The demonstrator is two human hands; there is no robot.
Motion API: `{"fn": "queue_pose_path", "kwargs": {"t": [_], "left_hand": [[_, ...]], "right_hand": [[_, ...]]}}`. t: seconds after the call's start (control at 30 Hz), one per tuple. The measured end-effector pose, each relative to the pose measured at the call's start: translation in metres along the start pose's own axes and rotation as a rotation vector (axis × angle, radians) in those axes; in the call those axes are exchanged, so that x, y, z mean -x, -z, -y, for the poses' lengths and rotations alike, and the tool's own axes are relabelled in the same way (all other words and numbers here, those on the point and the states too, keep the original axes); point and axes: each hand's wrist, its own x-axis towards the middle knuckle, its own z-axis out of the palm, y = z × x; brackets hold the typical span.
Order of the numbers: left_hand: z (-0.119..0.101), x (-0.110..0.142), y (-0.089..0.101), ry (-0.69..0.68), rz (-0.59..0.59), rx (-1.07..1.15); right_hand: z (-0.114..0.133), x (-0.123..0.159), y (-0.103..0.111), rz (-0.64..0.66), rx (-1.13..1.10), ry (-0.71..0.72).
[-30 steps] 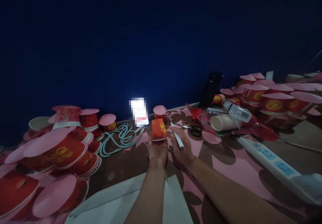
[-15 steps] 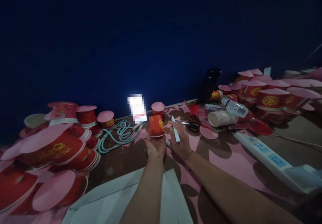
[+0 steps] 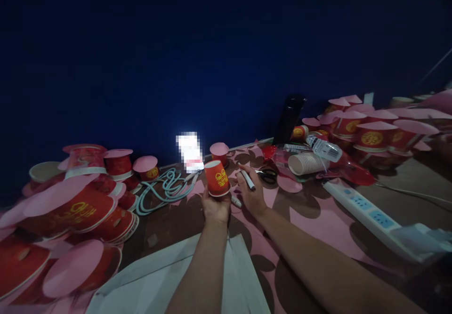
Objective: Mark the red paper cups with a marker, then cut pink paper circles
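Observation:
My left hand (image 3: 216, 209) grips a red paper cup (image 3: 214, 178) from below. The cup is upside down and leaning, with gold lettering on its side and its pale base turned upward. Close to its right, my right hand (image 3: 253, 196) is closed around a white marker pen (image 3: 247, 180) with a dark end, held apart from the cup. A small white cylinder (image 3: 236, 202) lies between the two hands; its kind is unclear. Behind the held cup stands a red cup with a pink paper disc (image 3: 219, 149) on top.
Red cups with pink discs (image 3: 88, 267) crowd the left; more cups (image 3: 376, 137) stand at the far right. A pale green cable (image 3: 165, 191), glowing phone (image 3: 190, 151), scissors (image 3: 268, 176), stacked paper cups (image 3: 307, 164), dark bottle (image 3: 289, 118) and power strip (image 3: 363, 210) lie around.
My left hand has turned the cup, so its lettering and pale base show more. The pen has rotated in my right hand, its dark end now pointing down to the right.

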Motion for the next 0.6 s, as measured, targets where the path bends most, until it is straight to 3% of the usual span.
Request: {"fn": "queue_pose_path", "kwargs": {"t": [0.13,0.3,0.4,0.53,0.6], "left_hand": [[0.004,0.003,-0.004,0.07,-0.022,-0.021],[0.009,0.008,-0.01,0.182,0.047,-0.101],[0.014,0.013,-0.008,0.182,0.09,-0.129],[0.024,0.019,-0.003,0.174,0.269,-0.309],[0.025,0.02,-0.002,0.185,0.301,-0.359]], "right_hand": [[0.0,0.001,-0.002,0.057,-0.159,-0.025],[-0.002,-0.001,-0.005,0.093,-0.316,-0.09],[-0.004,-0.006,-0.004,0.024,-0.325,-0.153],[-0.005,-0.012,0.002,-0.142,-0.304,-0.225],[-0.005,-0.013,0.004,-0.143,-0.295,-0.202]]}}
